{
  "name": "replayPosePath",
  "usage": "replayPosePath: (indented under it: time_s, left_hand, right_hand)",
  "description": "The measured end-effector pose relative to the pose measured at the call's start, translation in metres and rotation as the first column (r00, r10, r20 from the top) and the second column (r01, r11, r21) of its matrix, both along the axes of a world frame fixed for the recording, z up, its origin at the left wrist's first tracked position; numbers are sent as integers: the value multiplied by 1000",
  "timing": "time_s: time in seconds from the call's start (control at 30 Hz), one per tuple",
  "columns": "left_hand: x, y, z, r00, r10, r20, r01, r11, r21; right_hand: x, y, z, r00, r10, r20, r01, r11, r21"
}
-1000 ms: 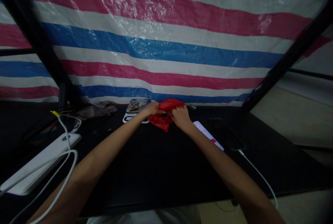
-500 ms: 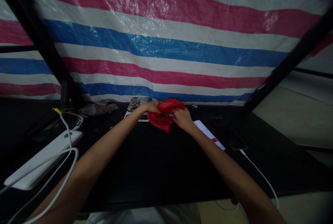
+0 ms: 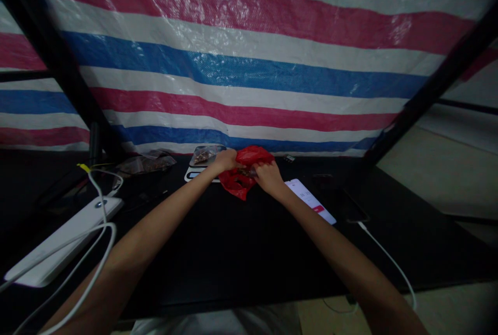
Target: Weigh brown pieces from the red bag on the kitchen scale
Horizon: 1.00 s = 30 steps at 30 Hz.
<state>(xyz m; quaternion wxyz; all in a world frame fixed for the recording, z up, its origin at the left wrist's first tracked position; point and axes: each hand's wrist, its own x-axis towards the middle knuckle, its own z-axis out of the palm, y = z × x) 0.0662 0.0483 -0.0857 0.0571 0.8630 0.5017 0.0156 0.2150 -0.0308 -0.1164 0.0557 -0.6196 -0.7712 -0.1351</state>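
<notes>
The left hand [image 3: 226, 160] holds the left side of the red bag [image 3: 253, 155] and the right hand [image 3: 268, 175] grips its right side, fingers curled in on both. The scale [image 3: 192, 175] sits just left of the bag, the lit phone [image 3: 310, 201] to its right. The bag lies near the back of the table [image 3: 233, 252], whose dark top runs between the forearms to the front edge. Its crumpled mouth faces up and toward the person; its long axis is unclear.

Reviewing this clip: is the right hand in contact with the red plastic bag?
Touching: the head view shows the right hand with its fingers gripping the right side of the red bag.
</notes>
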Motion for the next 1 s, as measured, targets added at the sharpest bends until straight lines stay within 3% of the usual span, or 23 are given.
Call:
replayPosePath:
  time_s: [0.17,0.3,0.53,0.73,0.83,1.0]
  left_hand:
    - [-1,5,-11,990,-138,41,142,980,-139]
    - [2,7,-16,974,-93,205,127,980,-156]
    - [9,14,-14,940,-93,328,138,984,-114]
    - [14,12,-1,903,-147,403,206,973,-105]
    - [14,9,5,906,-146,398,211,970,-123]
    - [8,8,7,923,-59,381,120,983,-140]
  right_hand:
    - [2,1,-2,1000,15,-3,-15,1000,13]
    - [2,1,-4,1000,29,-2,-29,999,23]
    - [-2,2,-3,997,-17,-74,20,999,36]
    - [3,11,-8,955,-135,-263,118,990,-78]
    - [8,17,-14,908,-143,-394,92,985,-143]
    - [18,23,-26,813,-124,-568,24,983,-180]
